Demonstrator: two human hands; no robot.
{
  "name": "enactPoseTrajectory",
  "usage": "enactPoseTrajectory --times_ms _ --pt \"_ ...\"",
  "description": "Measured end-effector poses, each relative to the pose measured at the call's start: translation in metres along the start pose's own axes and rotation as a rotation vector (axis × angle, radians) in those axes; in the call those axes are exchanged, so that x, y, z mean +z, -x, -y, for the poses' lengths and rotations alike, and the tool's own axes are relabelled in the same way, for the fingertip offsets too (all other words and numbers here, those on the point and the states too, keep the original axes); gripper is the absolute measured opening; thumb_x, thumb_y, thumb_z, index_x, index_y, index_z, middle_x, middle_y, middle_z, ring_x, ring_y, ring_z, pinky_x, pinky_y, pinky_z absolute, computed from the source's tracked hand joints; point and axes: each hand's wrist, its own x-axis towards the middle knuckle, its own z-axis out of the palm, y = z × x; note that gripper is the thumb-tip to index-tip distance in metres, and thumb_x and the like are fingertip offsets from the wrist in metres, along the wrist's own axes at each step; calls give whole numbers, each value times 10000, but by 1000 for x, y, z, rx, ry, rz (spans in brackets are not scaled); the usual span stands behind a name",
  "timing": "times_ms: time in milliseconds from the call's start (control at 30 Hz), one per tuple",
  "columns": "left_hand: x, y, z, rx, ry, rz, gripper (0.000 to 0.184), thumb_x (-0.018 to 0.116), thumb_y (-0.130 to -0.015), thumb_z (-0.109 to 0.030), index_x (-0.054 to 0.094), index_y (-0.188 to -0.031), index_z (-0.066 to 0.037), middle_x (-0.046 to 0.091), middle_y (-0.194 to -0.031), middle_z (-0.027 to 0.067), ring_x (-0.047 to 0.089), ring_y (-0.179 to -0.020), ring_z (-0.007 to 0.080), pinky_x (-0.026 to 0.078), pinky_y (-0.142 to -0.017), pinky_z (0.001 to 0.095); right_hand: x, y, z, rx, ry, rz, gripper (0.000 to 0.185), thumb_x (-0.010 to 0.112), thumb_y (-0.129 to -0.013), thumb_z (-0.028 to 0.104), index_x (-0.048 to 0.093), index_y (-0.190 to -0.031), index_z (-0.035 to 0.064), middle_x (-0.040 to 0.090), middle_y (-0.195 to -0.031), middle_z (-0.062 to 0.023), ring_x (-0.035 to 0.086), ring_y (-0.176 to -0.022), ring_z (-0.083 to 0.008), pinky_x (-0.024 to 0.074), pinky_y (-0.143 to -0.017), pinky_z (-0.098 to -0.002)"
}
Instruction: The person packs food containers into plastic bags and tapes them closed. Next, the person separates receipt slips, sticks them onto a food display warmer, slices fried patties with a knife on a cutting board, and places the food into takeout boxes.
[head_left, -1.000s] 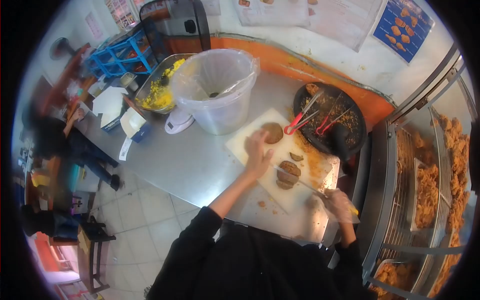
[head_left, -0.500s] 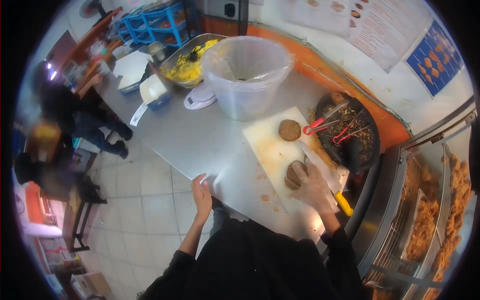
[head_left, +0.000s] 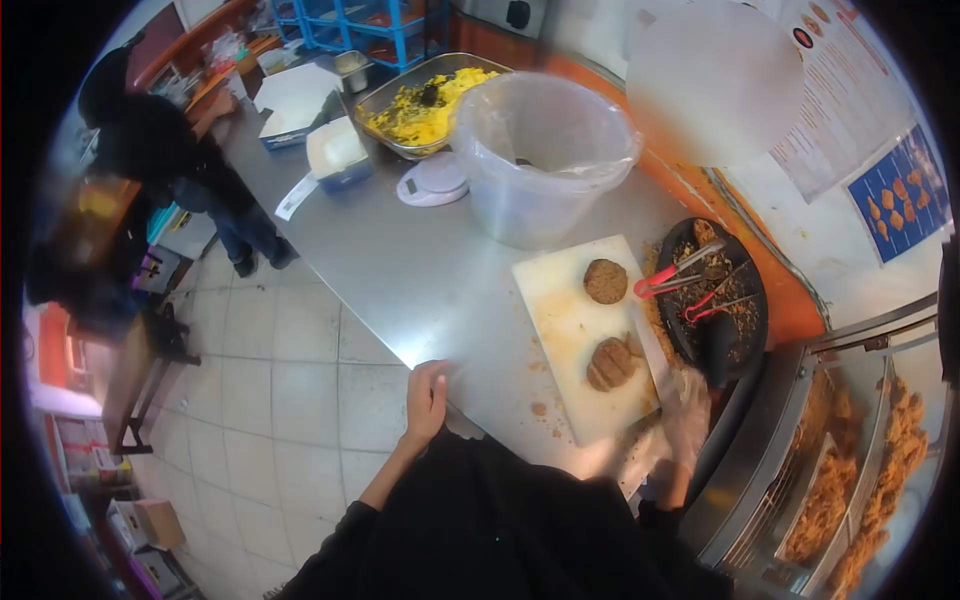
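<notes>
On the white cutting board (head_left: 560, 330) lie a round brown patty (head_left: 605, 281) and, below it, a sliced patty (head_left: 611, 365) with its pieces close together. My right hand (head_left: 686, 415), in a clear glove, is closed round the handle of the knife, which it hides. The knife blade (head_left: 654, 350) rests along the board's right side. My left hand (head_left: 427, 402) is bare and empty at the table's front edge, its fingers loosely bent and apart from the thumb. A black pan (head_left: 745, 340) with red-handled tongs (head_left: 680, 272) stands right of the board.
Behind the board stands a plastic-lined bucket (head_left: 535, 195), with a small scale (head_left: 434, 181), a tray of yellow food (head_left: 425, 110) and open boxes (head_left: 336, 150) to its left. A heated case of fried food (head_left: 825, 500) is at right. Another person (head_left: 165, 150) stands at far left.
My right hand has moved from the sliced patty to the knife handle. My left hand, earlier by the patties, is at the table edge with its fingers more bent. The view has shifted.
</notes>
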Motion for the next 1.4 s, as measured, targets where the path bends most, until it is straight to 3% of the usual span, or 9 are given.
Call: enactPoseTrajectory --times_ms 167,200,433,500,633,667,833,1100,1400 --pt "4 -10 8 -60 26 30 207 425 -834 -126 508 -983 -10 513 -955 140 471 -910 279 362 -808 332 -5 46 -16 498 -158 505 645 613 -683 256 327 -1255 167 525 -1016 -216 555 -789 -348 450 -717 -414" --pt "5 -14 7 -41 26 60 203 427 -833 -122 508 -981 -9 513 -954 141 474 -907 279 365 -806 332 17 61 -32 330 -296 225 608 604 -696 265 354 -1240 164 556 -918 -227 569 -682 -356 470 -630 -421" --pt "22 -25 1 18 53 86 200 435 -827 -115 509 -985 -17 518 -948 146 488 -902 294 381 -794 347 24 17 -7 116 -115 99 422 542 -749 232 466 -1150 124 536 -979 -211 552 -790 -344 446 -686 -409" --pt "26 -19 -2 16 37 105 202 438 -826 -117 510 -988 -20 519 -952 146 487 -904 298 381 -797 353 37 0 0 -79 -71 -184 390 518 -763 229 480 -1128 99 508 -1034 -209 515 -896 -321 406 -769 -401" --pt "21 -10 -4 62 -35 54 206 447 -823 -133 511 -985 -23 522 -953 151 480 -907 312 378 -797 370 2 -32 56 -194 -227 -71 698 626 -651 398 389 -1215 60 339 -1199 -260 306 -1122 -395 231 -953 -442" --pt "19 -8 -6 42 -3 73 203 445 -823 -133 513 -981 -24 522 -944 152 480 -898 315 377 -788 373 -29 -44 87 -177 -184 166 825 671 -586 425 333 -1250 71 294 -1218 -284 277 -1153 -385 218 -973 -421" --pt "7 0 -5 82 6 86 198 438 -823 -130 515 -975 -28 521 -915 148 479 -860 319 374 -758 377 0 -65 107 -454 -107 277 812 685 -572 387 345 -1236 68 360 -1165 -294 312 -1131 -385 267 -950 -384" --pt "-8 7 12 3 18 78 195 438 -825 -133 515 -968 -27 524 -862 129 487 -794 286 385 -709 354 20 -38 109 -196 -484 336 516 648 -588 224 508 -1055 54 476 -967 -223 491 -875 -352 406 -760 -400" --pt "-13 -45 50 131 94 196 156 442 -814 -99 524 -934 -41 531 -873 113 500 -837 281 386 -742 354 40 -17 113 136 -520 151 474 653 -588 175 514 -1023 51 533 -949 -168 499 -906 -306 401 -785 -372"
